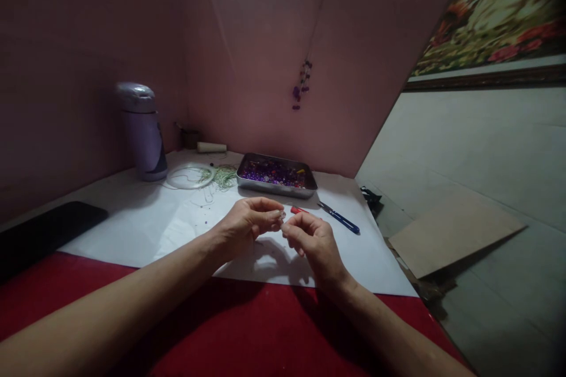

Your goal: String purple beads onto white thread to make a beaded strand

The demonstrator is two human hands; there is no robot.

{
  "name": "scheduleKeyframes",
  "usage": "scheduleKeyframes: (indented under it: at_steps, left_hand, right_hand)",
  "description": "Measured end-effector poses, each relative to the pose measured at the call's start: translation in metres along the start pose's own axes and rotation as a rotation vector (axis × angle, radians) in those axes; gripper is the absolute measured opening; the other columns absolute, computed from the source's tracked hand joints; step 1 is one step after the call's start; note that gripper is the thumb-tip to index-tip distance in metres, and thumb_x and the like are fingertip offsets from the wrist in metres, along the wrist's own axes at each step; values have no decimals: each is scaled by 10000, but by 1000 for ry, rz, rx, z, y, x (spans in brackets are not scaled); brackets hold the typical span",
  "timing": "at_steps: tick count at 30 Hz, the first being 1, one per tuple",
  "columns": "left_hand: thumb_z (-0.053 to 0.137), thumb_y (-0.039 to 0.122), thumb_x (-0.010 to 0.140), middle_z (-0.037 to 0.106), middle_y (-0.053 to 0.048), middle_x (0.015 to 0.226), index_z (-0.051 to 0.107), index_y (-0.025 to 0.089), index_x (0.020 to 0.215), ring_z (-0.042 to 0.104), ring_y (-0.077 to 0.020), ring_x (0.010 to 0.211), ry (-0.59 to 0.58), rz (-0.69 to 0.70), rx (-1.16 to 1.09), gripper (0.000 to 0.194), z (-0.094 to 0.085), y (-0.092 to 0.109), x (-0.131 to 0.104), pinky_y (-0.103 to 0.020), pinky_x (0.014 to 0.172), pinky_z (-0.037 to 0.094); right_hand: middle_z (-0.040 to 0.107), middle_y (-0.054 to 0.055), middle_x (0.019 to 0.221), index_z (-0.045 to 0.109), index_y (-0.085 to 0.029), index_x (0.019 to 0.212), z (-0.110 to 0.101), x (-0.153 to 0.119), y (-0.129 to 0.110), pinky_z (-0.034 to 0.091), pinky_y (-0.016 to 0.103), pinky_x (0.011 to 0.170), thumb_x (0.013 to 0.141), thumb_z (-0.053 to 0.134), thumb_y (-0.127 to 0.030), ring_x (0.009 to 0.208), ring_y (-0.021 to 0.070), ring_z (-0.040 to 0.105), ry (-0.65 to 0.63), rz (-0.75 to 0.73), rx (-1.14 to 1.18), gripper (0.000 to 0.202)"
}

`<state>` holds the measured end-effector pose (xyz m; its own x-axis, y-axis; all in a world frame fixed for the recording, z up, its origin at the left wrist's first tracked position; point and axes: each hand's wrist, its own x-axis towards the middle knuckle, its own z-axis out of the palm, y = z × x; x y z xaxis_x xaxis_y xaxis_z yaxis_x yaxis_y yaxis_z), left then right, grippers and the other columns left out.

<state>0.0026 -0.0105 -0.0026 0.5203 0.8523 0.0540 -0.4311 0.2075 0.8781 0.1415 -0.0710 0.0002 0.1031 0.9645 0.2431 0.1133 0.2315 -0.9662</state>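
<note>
My left hand (242, 225) pinches a small clear bead (283, 214) between thumb and fingertips, above the white sheet. Right beside it, my right hand (319, 246) is closed in a pinch, its fingertips almost meeting those of the left. Whatever lies between the right fingertips is too small to make out. Beyond both hands stands a metal tray (278, 191) filled with purple and red beads (269, 173). Blue-handled thread snips (339, 218) lie to the right on the sheet, and a red object (297, 210) shows partly behind my right hand.
A purple bottle (144, 138) stands at back left, near a pale ring (174, 184) and tangled green thread (224, 177). A white roll (212, 147) lies by the pink panel (247, 70), where a beaded strand (305, 79) hangs. At left lies a black flat object (53, 232).
</note>
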Motion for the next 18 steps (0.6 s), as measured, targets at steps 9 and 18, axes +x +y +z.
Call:
scheduleKeyframes:
  at_steps: [9,18]
  left_hand:
    - [767,112,593,646,-45,680,689,96,759,591,-123,641,-19,-2,4,184,-1,-1,0,-267,672,434]
    - [779,130,582,644,-45,678,687,92,766,594,-125,640,-24,-8,4,209,-4,-3,3,-273,684,438]
  right_hand:
    - [475,-41,490,559,-160,590,0,0,0,269,220,420,688,639,-299,453,81,363,-4,-13,-6,188]
    - [507,-22,573,563,-153,622,1,0,3,350,239,524,737,631,-318,534,100,425,27,-127,-89,213]
